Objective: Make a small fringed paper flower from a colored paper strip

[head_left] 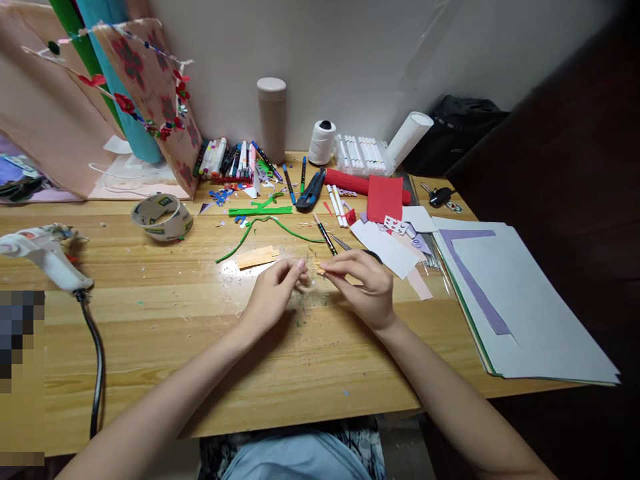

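Note:
Above the middle of the wooden table, my right hand pinches a small orange strip of fringed paper between thumb and fingers. Just left of it, my left hand is closed, thumb against the fingers; whatever they may hold is too small to make out. Two flat orange paper pieces lie beyond my left hand. A green wire stem arches behind them. Near my right fingertips rest a dark marker and pointed scissors, whose handles are partly hidden by that hand.
A white glue gun and a tape roll stand at left. Behind are markers, a utility knife, a thread spool and a tall bottle. Red paper and a stack of sheets lie at right.

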